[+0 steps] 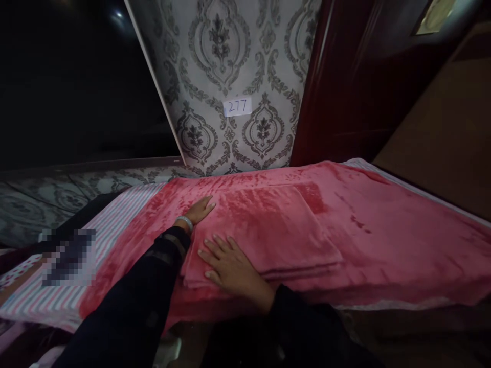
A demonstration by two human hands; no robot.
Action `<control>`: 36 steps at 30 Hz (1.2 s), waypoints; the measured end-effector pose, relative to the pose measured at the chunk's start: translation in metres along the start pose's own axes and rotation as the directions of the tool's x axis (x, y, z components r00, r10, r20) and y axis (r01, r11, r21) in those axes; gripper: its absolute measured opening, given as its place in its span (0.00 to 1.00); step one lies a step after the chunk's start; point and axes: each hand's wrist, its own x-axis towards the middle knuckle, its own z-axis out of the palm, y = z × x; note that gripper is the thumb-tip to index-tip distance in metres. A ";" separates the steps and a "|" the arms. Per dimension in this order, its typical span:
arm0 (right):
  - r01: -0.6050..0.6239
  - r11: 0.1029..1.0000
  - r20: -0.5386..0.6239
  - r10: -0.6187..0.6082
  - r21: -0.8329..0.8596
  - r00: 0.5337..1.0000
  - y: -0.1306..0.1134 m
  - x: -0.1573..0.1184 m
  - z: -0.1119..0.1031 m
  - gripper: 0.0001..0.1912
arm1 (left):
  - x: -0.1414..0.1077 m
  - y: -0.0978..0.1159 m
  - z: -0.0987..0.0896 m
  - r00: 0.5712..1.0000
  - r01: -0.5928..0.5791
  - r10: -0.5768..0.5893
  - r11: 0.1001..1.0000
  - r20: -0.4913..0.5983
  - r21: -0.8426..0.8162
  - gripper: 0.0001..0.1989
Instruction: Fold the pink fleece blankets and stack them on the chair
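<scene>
A pinkish-red plush cloth (276, 225), folded into a layered rectangle, lies on a larger spread of the same pinkish-red plush fabric (391, 235). My left hand (199, 209), with a silvery bracelet at the wrist, rests at the folded cloth's far left corner, fingers stretched out. Flat on the near left part of the folded cloth lies my right hand (230, 266), its fingers spread. Neither hand grips anything. Dark sleeves cover both forearms. Layered edges of the folded cloth show along its near side.
Striped fabric (126, 209) shows under the plush at the left, near a pixelated dark patch (69, 258). Behind stand a patterned wall (218, 66) with a paper label (237, 106) reading 277, a dark screen (76, 87) and a dark red panel (345, 92). A brown board (445, 133) leans at right.
</scene>
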 end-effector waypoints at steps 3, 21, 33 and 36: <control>0.005 0.999 0.016 -0.005 0.036 1.000 -0.007 -0.017 -0.004 0.30 | -0.006 0.011 -0.020 0.992 0.122 -0.122 0.988 -0.009 0.095 0.38; -0.078 0.930 -0.163 0.020 -0.358 0.986 0.062 -0.055 0.011 0.29 | -0.048 0.100 0.022 0.966 -0.167 0.201 0.964 -0.160 0.206 0.35; 0.023 0.908 -0.361 -0.189 -0.418 0.913 0.049 -0.106 0.057 0.33 | -0.060 0.098 0.012 0.985 -0.157 0.161 0.985 -0.058 0.064 0.37; 0.059 0.936 -0.322 -0.178 -0.347 0.930 0.052 -0.131 0.045 0.34 | -0.072 0.108 0.001 0.995 -0.092 0.091 0.996 0.041 0.010 0.39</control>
